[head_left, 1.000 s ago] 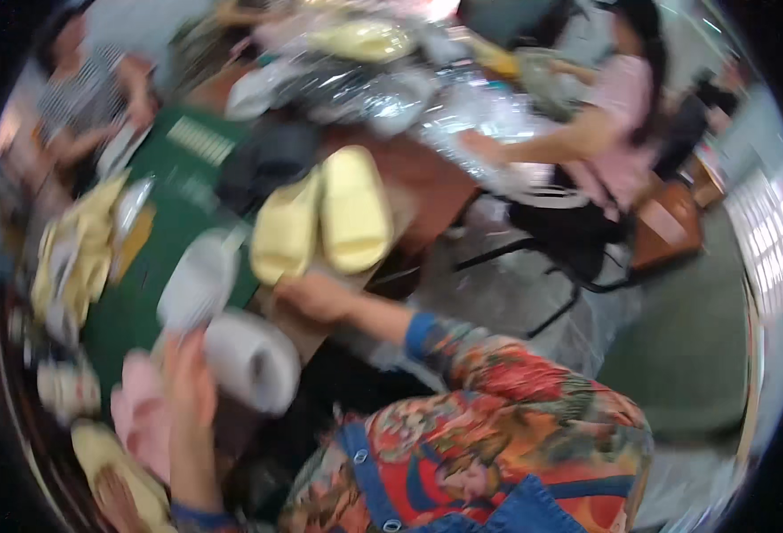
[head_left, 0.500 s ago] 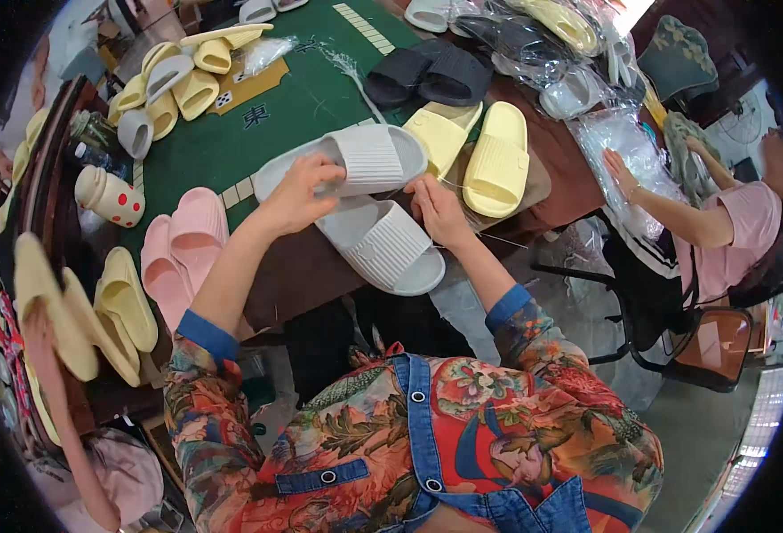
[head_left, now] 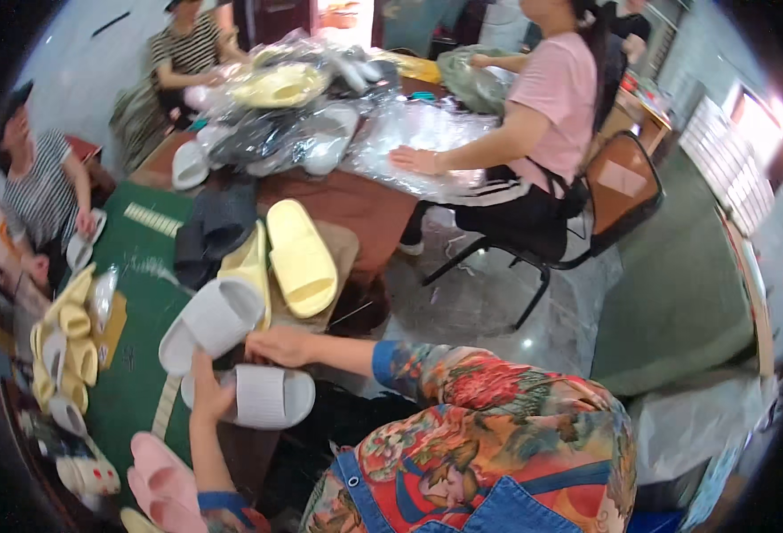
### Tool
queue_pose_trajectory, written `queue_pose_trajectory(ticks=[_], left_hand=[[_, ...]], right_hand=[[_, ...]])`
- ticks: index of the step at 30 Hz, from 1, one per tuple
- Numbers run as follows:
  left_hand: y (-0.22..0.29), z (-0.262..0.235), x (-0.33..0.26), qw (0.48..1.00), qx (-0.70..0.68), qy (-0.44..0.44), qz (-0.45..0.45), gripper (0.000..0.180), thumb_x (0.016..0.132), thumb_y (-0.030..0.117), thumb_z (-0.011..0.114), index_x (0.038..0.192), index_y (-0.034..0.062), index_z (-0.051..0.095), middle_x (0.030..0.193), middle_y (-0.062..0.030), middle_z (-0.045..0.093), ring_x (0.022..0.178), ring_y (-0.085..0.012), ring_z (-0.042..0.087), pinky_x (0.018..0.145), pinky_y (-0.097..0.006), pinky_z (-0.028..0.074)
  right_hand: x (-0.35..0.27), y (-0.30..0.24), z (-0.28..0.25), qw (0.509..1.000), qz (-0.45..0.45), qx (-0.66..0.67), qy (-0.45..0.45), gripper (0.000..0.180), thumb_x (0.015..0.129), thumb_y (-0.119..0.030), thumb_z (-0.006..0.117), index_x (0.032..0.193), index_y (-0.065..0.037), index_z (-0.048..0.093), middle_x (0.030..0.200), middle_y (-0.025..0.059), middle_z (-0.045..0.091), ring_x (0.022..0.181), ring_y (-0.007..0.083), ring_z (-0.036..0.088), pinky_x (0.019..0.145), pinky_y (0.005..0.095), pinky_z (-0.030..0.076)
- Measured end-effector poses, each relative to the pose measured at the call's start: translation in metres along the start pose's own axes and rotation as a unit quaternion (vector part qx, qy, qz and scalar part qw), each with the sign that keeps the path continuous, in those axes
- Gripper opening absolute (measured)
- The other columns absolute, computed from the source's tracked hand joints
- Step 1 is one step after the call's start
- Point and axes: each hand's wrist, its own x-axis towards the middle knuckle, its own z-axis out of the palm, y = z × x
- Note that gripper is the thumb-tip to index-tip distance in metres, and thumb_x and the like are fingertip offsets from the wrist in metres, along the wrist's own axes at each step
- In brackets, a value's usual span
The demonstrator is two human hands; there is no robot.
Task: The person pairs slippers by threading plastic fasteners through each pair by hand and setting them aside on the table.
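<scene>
Two grey slippers lie side by side at the table's near edge, the upper grey slipper [head_left: 211, 325] and the lower grey slipper [head_left: 271, 396], each with a ribbed strap. My left hand [head_left: 209, 391] rests over the heel end of the lower one, its fingers stretched and apart, touching the upper slipper's near edge. Beside the upper slipper's toe, my right hand [head_left: 280, 346] is closed in a pinch; what it holds is hidden or too small to name. Just beyond are a yellow slipper [head_left: 302, 258], a second one partly covered, and black slippers [head_left: 216, 233].
Pink slippers [head_left: 160, 484] lie at the near left, and yellow and grey slippers [head_left: 70, 355] on the green mat [head_left: 138, 311]. Bagged slippers [head_left: 294, 98] are piled at the far end. A person in pink [head_left: 547, 107] sits at the right; others sit beyond.
My view has swung right and up, bringing more co-workers into sight. My left hand has left the upper slipper's strap and lies lower, between the pair. My right hand stays pinched by the upper slipper.
</scene>
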Motion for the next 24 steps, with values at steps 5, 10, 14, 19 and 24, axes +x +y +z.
queue_pose_trajectory(ticks=[5, 10, 14, 19, 24], left_hand=[[0.008, 0.02, -0.036, 0.988, 0.13, 0.077, -0.002, 0.083, 0.063, 0.031, 0.071, 0.124, -0.0073, 0.03, 0.126, -0.027, 0.035, 0.119, -0.0432, 0.03, 0.101, -0.05, 0.022], [0.051, 0.03, -0.029, 0.978, 0.158, 0.128, -0.05, 0.062, 0.066, 0.024, 0.065, 0.111, -0.0112, 0.04, 0.109, -0.0267, 0.045, 0.11, -0.0442, 0.035, 0.097, -0.051, 0.024], [0.058, 0.029, -0.024, 0.966, 0.178, 0.188, -0.011, 0.035, 0.064, 0.018, 0.063, 0.084, -0.007, 0.049, 0.083, -0.0189, 0.049, 0.087, -0.0378, 0.044, 0.087, -0.048, 0.03], [0.06, 0.016, -0.037, 0.963, 0.173, 0.206, 0.015, 0.027, 0.062, 0.016, 0.062, 0.074, -0.004, 0.048, 0.071, -0.0161, 0.047, 0.077, -0.036, 0.045, 0.083, -0.046, 0.032], [0.098, -0.017, -0.059, 0.966, 0.112, 0.231, -0.028, 0.026, 0.063, 0.01, 0.062, 0.085, -0.0036, 0.056, 0.079, -0.0184, 0.055, 0.079, -0.0376, 0.048, 0.078, -0.045, 0.037]], right_hand=[[-0.006, -0.004, -0.004, 0.992, -0.051, 0.114, -0.029, 0.031, 0.096, -0.027, 0.032, 0.086, -0.004, 0.051, 0.067, 0.0053, 0.06, 0.06, 0.015, 0.057, 0.057, 0.0285, 0.045], [-0.006, 0.002, -0.001, 0.943, 0.048, 0.315, 0.093, 0.029, 0.097, -0.029, 0.029, 0.089, -0.005, 0.045, 0.052, 0.0032, 0.049, 0.038, 0.0108, 0.042, 0.037, 0.0229, 0.036], [0.001, 0.002, 0.001, 0.935, 0.04, 0.335, 0.112, 0.028, 0.097, -0.027, 0.027, 0.09, -0.004, 0.043, 0.05, 0.0031, 0.045, 0.034, 0.0099, 0.039, 0.035, 0.0223, 0.034], [0.002, 0.004, -0.001, 0.926, 0.031, 0.352, 0.13, 0.028, 0.097, -0.025, 0.028, 0.088, -0.003, 0.044, 0.052, 0.0027, 0.046, 0.038, 0.0095, 0.042, 0.038, 0.022, 0.036], [0.003, 0.006, -0.005, 0.96, -0.011, 0.253, 0.117, 0.03, 0.097, -0.027, 0.031, 0.086, -0.004, 0.048, 0.062, 0.0017, 0.049, 0.055, 0.0086, 0.047, 0.053, 0.022, 0.04]])
